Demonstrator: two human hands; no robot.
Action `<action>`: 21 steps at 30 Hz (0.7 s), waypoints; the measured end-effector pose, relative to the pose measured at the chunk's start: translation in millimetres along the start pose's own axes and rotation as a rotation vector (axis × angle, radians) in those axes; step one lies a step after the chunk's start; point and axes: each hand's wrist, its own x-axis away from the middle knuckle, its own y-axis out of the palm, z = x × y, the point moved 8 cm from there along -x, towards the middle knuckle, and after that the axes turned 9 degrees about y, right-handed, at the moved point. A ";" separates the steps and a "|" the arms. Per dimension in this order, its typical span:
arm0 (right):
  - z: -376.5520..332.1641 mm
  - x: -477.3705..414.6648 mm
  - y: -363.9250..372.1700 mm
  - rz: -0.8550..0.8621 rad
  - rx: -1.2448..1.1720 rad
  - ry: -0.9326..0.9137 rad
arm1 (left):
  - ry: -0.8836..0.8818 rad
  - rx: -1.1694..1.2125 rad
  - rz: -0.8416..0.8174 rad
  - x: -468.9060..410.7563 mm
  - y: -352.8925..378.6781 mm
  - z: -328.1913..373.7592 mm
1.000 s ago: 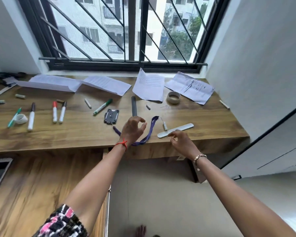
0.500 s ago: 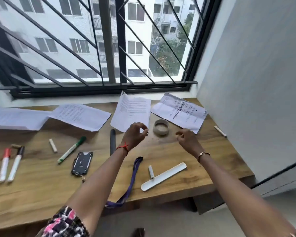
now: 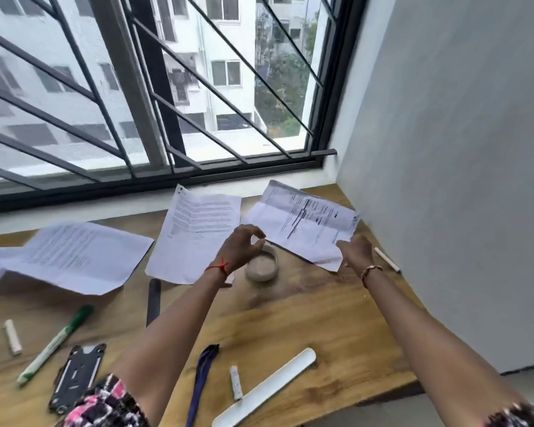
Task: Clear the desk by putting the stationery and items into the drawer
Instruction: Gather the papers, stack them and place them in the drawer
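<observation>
A creased printed sheet (image 3: 305,220) lies at the far right of the wooden desk (image 3: 321,318). My right hand (image 3: 356,251) rests at its near right corner, fingers hidden behind the hand. My left hand (image 3: 244,245) hovers at the sheet's near left edge, thumb and forefinger curled with a gap, just above a tape roll (image 3: 261,268). Loose on the desk are two more sheets (image 3: 198,235) (image 3: 74,257), a black stick (image 3: 153,300), a green marker (image 3: 56,343), a black badge holder (image 3: 77,377), a purple lanyard (image 3: 202,377), a small white tube (image 3: 236,385) and a white flat strip (image 3: 265,389). No drawer is in view.
A grey wall (image 3: 444,180) closes the desk's right side, with a thin white stick (image 3: 387,260) lying beside it. A barred window (image 3: 167,118) runs along the back. A short white stick (image 3: 13,337) lies at the left. The desk's front edge runs along the bottom right.
Both hands have gone forward from the desk's front edge, past the lanyard and strip, to the right-hand sheet. My head has moved closer and turned right.
</observation>
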 end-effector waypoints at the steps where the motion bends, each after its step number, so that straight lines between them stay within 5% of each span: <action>1: 0.3 -13.6 -0.2 -0.011 -0.034 0.036 | -0.005 -0.007 -0.016 -11.3 4.2 -2.2; 9: 3.6 -104.5 2.9 -0.007 -0.155 0.134 | -0.028 -0.042 -0.116 -82.7 43.1 -14.9; 21: 11.5 -164.3 15.6 0.079 0.024 0.349 | -0.056 -0.053 -0.140 -131.5 73.2 -29.8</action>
